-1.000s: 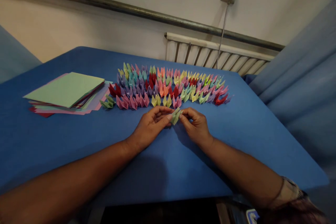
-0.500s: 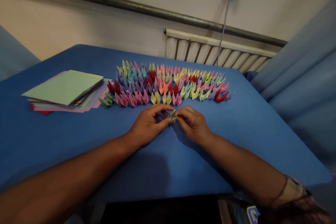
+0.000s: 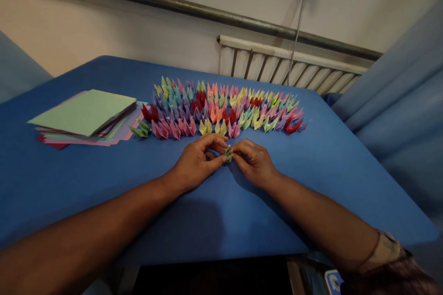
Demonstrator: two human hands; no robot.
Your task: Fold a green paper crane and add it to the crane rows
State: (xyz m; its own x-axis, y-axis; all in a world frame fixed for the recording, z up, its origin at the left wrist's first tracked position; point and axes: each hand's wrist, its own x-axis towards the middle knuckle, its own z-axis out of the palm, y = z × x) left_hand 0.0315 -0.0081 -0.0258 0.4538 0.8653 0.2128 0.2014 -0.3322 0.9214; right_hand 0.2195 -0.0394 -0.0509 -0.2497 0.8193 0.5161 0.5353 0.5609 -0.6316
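Both hands meet over the middle of the blue table (image 3: 311, 179). My left hand (image 3: 197, 161) and my right hand (image 3: 254, 162) pinch a small folded light-green paper piece (image 3: 227, 153) between their fingertips, low over the table. Most of the piece is hidden by the fingers. Just beyond the hands lie rows of several small folded paper pieces (image 3: 224, 108) in pink, yellow, red, purple, orange and green.
A stack of flat coloured paper sheets (image 3: 85, 115), green on top, lies at the left of the table. A white railing (image 3: 287, 67) stands behind the table's far edge. Blue curtains hang at the right (image 3: 401, 97) and far left.
The green piece, held up and showing between the fingertips a second ago, is now pressed lower and mostly covered by both hands. The hands have closed in slightly.
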